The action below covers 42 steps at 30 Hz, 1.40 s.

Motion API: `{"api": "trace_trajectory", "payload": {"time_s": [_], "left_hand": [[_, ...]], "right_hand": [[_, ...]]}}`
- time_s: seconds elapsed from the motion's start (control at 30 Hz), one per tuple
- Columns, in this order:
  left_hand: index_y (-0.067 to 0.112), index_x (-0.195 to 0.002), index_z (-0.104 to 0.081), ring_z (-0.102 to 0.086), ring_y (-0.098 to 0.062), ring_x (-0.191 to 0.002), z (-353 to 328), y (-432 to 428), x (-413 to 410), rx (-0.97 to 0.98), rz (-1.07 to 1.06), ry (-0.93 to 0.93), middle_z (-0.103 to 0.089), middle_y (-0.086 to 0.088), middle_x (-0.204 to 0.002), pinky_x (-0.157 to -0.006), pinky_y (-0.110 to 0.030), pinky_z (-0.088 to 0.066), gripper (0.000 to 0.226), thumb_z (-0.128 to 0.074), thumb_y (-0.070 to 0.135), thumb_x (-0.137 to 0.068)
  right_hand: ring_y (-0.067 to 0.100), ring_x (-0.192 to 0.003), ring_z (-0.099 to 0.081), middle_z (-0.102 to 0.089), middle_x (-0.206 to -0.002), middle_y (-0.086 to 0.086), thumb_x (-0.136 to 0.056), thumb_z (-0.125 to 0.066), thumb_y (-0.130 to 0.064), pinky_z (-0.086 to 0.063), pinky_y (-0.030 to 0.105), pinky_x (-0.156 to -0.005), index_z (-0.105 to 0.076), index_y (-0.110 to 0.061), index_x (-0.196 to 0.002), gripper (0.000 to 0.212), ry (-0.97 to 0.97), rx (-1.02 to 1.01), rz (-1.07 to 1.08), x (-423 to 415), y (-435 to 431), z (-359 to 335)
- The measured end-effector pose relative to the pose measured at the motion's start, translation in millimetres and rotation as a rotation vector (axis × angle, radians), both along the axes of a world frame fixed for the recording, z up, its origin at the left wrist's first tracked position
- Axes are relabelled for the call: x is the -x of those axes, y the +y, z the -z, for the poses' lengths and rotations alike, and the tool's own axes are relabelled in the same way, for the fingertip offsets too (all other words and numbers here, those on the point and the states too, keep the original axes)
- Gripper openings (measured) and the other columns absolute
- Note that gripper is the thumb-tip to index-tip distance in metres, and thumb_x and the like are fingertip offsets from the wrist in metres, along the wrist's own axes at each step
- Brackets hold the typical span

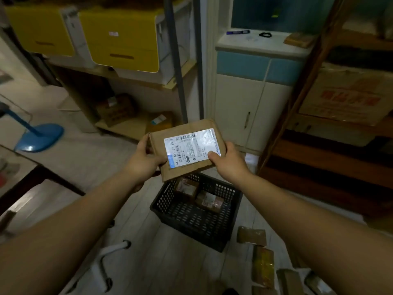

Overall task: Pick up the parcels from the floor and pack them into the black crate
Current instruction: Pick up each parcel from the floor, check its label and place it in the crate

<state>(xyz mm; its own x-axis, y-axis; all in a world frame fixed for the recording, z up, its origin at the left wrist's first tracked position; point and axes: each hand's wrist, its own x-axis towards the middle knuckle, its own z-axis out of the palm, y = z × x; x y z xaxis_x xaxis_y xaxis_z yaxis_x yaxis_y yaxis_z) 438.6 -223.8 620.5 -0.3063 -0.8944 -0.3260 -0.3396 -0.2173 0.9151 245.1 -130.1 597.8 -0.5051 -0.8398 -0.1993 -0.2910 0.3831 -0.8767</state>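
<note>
Forearms: two bare forearms, the left forearm (pixel 63 231) and the right forearm (pixel 319 220), reach in from the bottom edge, one passing each side of the black crate (pixel 191 224).
Left hand (pixel 144 160): grasps the left edge of the held parcel (pixel 185 128) above the crate's far left corner, with the fingers curled under the cardboard.
Right hand (pixel 227 161): grips the same parcel's right near corner above the crate's far right side, with the thumb pressed on the shipping label (pixel 191 147).
Held parcel: a flat brown cardboard box, up in the air over the crate's far rim, slightly tilted, label face up.
Shipping label: white, with barcodes and a blue strip at its left end; the small print is too blurred to read.
Black crate: perforated plastic, open-topped, standing on the pale floor (pixel 159 262).
Parcels in crate: two brown parcels, one (pixel 187 187) and another (pixel 209 201), sit just beside each other against the crate's far wall.
Parcels on floor: a brown parcel (pixel 252 235) lies just right of the crate's near corner; a yellowish one (pixel 263 267) and another brown one (pixel 289 282) lie nearer the camera than the crate.
White cabinet (pixel 251 107): stands beyond the crate.
Blue lamp base (pixel 40 137): well left of the crate, on the floor.
Wooden shelving (pixel 319 145): right of the crate.
</note>
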Motion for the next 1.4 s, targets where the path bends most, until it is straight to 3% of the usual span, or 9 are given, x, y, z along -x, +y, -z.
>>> {"api": "trace_trajectory", "payload": {"time_s": [0.3, 0.43, 0.6, 0.77, 0.9, 1.0, 1.13, 1.33, 1.4], "left_hand": [[0.036, -0.147, -0.015, -0.057, -0.022, -0.105, 32, -122, 19, -0.088, 0.296, -0.006, -0.054, 0.001, -0.119, -0.081, -0.045, -0.052, 0.082, -0.055, -0.003, -0.088], [0.034, -0.148, -0.012, -0.056, -0.022, -0.106, 46, -178, 20, -0.129, 0.472, -0.041, -0.05, 0.002, -0.125, -0.066, -0.033, -0.052, 0.085, -0.056, -0.004, -0.087], [0.032, -0.145, -0.022, -0.055, -0.022, -0.107, 65, -204, 45, -0.155, 0.739, -0.104, -0.051, 0.003, -0.126, -0.066, -0.032, -0.055, 0.084, -0.062, -0.005, -0.081], [0.028, -0.145, -0.022, -0.054, -0.016, -0.102, 94, -203, 89, -0.157, 0.813, -0.102, -0.045, 0.002, -0.128, -0.067, -0.027, -0.055, 0.076, -0.062, 0.002, -0.085], [0.02, -0.122, -0.04, -0.06, -0.013, -0.084, 129, -186, 125, -0.043, 0.81, -0.134, -0.057, 0.005, -0.096, -0.056, -0.016, -0.053, 0.041, -0.057, 0.003, -0.089], [0.021, -0.111, -0.042, -0.055, -0.015, -0.079, 169, -176, 152, -0.126, 0.727, -0.105, -0.054, 0.004, -0.086, -0.06, -0.022, -0.049, 0.023, -0.053, 0.011, -0.093], [0.02, -0.114, -0.043, -0.053, -0.018, -0.092, 235, -179, 179, -0.215, 0.691, -0.115, -0.049, 0.005, -0.096, -0.065, -0.029, -0.05, 0.026, -0.055, 0.012, -0.092], [0.03, -0.107, -0.052, -0.055, -0.021, -0.097, 361, -183, 196, -0.266, 0.884, -0.231, -0.053, -0.008, -0.11, -0.074, -0.033, -0.053, 0.02, -0.056, 0.017, -0.092], [0.031, -0.124, -0.051, -0.053, -0.018, -0.108, 407, -187, 197, -0.152, 1.029, -0.33, -0.054, -0.001, -0.124, -0.087, -0.031, -0.047, 0.032, -0.055, 0.025, -0.093]], "right_hand": [[0.018, -0.109, -0.056, -0.056, -0.13, 0.001, -0.086, -0.065, -0.027, -0.046, 0.029, -0.09, -0.04, -0.021, -0.138, 0.058, 0.028, -0.095, 0.194, -9, -73, 29], [0.012, -0.101, -0.053, -0.055, -0.125, -0.002, -0.085, -0.068, -0.022, -0.048, 0.029, -0.086, -0.032, -0.025, -0.143, 0.069, -0.099, -0.096, 0.302, -33, -94, 41], [0.011, -0.094, -0.057, -0.053, -0.116, -0.006, -0.085, -0.069, -0.019, -0.052, 0.03, -0.083, -0.014, -0.033, -0.15, 0.086, -0.307, -0.066, 0.44, -31, -99, 55], [0.019, -0.087, -0.064, -0.052, -0.113, 0.004, -0.08, -0.072, -0.017, -0.058, 0.033, -0.07, -0.036, -0.028, -0.117, 0.053, -0.383, -0.185, 0.416, 0, -82, 74], [0.022, -0.101, -0.055, -0.04, -0.115, 0.001, -0.068, -0.079, -0.033, -0.058, 0.041, -0.081, -0.036, -0.028, -0.104, 0.057, -0.214, -0.307, 0.276, 25, -79, 106], [0.028, -0.118, -0.042, -0.028, -0.126, 0.0, -0.072, -0.072, -0.047, -0.048, 0.045, -0.097, -0.021, -0.044, -0.133, 0.08, -0.039, -0.42, 0.11, 28, -83, 148], [0.03, -0.124, -0.035, -0.026, -0.135, 0.006, -0.083, -0.056, -0.055, -0.037, 0.041, -0.102, 0.012, -0.049, -0.144, 0.091, 0.125, -0.539, 0.015, 25, -83, 209], [0.033, -0.121, -0.038, -0.028, -0.134, 0.012, -0.084, -0.05, -0.059, -0.036, 0.042, -0.101, 0.018, -0.041, -0.145, 0.093, 0.253, -0.673, 0.005, 5, -84, 324], [0.032, -0.119, -0.039, -0.028, -0.134, 0.013, -0.085, -0.048, -0.06, -0.036, 0.041, -0.1, 0.017, -0.04, -0.147, 0.092, 0.253, -0.711, 0.017, 1, -81, 367]]}}
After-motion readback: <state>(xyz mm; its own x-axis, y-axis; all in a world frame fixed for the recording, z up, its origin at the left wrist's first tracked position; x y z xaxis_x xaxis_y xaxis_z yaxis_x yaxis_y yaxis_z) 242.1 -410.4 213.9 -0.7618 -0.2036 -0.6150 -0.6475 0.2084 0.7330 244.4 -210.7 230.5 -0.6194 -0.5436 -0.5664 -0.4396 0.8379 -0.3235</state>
